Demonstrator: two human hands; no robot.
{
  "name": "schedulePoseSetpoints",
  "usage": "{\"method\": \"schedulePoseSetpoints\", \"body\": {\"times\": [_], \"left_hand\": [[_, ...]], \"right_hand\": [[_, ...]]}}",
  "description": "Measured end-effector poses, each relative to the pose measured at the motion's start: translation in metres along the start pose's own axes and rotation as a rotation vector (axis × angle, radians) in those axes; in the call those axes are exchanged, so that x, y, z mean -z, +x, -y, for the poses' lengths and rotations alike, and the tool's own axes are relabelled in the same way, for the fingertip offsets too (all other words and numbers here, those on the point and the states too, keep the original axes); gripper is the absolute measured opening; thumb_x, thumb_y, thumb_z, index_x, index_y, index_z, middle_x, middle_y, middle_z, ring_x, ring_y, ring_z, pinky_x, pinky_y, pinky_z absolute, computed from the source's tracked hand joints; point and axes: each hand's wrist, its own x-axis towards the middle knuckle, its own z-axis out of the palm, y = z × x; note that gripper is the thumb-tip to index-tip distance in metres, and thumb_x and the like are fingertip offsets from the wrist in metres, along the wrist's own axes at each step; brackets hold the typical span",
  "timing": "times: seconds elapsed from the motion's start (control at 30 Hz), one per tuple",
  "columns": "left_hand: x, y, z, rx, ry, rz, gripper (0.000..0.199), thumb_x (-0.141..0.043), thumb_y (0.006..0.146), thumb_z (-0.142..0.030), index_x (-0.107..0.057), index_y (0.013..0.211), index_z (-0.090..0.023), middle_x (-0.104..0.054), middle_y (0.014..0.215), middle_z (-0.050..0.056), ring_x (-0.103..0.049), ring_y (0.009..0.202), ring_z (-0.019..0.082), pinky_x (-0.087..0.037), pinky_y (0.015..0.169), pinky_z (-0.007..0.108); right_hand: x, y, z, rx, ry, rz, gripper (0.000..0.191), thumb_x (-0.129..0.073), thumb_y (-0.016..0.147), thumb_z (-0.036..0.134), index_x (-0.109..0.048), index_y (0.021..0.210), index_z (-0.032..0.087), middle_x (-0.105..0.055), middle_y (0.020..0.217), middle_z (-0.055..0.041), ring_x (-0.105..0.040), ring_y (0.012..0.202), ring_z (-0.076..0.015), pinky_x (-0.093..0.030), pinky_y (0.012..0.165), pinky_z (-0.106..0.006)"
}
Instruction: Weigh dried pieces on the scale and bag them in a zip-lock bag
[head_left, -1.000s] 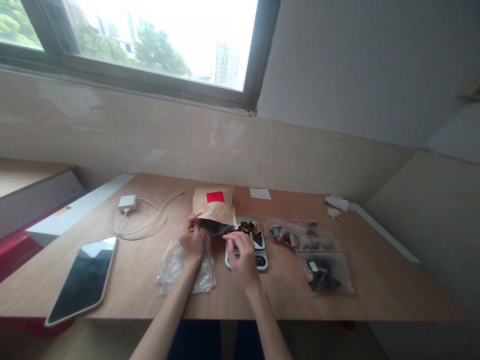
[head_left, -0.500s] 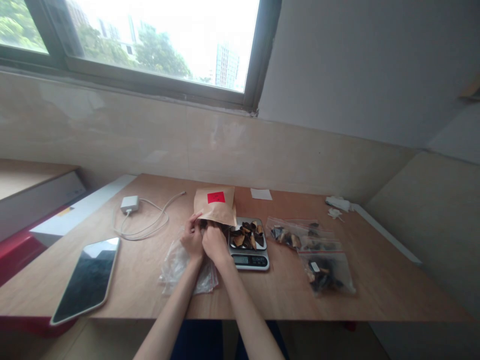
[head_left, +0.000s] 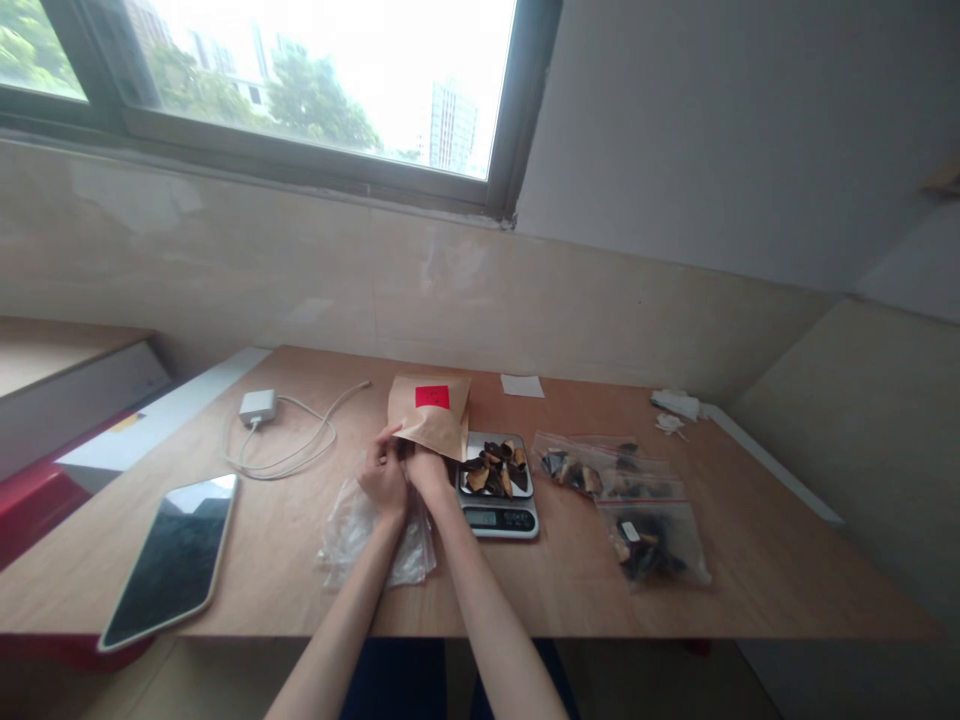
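A brown paper bag (head_left: 442,430) with a red label lies with its mouth toward me. My left hand (head_left: 385,475) grips the left edge of that mouth, fingers closed on the paper. Inside the opening is my right hand (head_left: 424,470); its fingers are hidden by the bag, so what they hold does not show. Right beside the bag stands a digital kitchen scale (head_left: 517,522), its dim readout too small to read. Dark and tan curled dried pieces (head_left: 495,468) are heaped on its plate. Beneath my wrists lie clear plastic zip bags (head_left: 352,535).
To the right are filled zip bags (head_left: 652,545) of similar dark pieces. A phone (head_left: 172,560) lies at the left near the table's edge, with a white charger (head_left: 257,406) and cable behind it. White paper (head_left: 523,386) and crumpled white items (head_left: 679,405) lie toward the back.
My right hand has gone deeper into the paper bag, and the bag's front edge has shifted slightly. My left hand stays at the mouth.
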Motion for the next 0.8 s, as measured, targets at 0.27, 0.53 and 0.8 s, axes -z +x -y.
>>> {"method": "schedulePoseSetpoints", "body": {"times": [0.27,0.53,0.8], "left_hand": [[0.001,-0.001,-0.004,-0.016,0.012,-0.012,0.023,-0.045,0.085,-0.032,-0.065,0.092,-0.022,-0.068,0.094,0.003,-0.061,0.073,0.013,-0.043,0.059,0.021],[0.002,-0.001,-0.005,0.003,0.001,-0.005,0.023,-0.046,0.084,-0.032,-0.066,0.091,-0.022,-0.068,0.09,0.002,-0.059,0.065,0.012,-0.041,0.057,0.022],[0.002,-0.002,-0.004,-0.026,-0.001,-0.02,0.023,-0.047,0.084,-0.031,-0.066,0.091,-0.021,-0.068,0.088,0.003,-0.059,0.068,0.012,-0.041,0.059,0.022]], "right_hand": [[-0.001,-0.002,0.002,-0.132,-0.084,0.094,0.042,-0.041,0.081,0.001,-0.047,0.122,0.01,-0.054,0.125,-0.015,-0.049,0.117,-0.0243,-0.034,0.101,-0.037],[0.002,-0.012,0.007,-0.18,-0.096,0.121,0.039,-0.041,0.084,0.005,-0.045,0.123,0.008,-0.054,0.123,-0.0184,-0.054,0.11,-0.0235,-0.041,0.094,-0.035],[0.002,0.004,0.004,-0.107,-0.092,0.042,0.039,-0.043,0.08,0.002,-0.051,0.118,0.008,-0.056,0.122,-0.015,-0.048,0.117,-0.0255,-0.03,0.104,-0.037]]}}
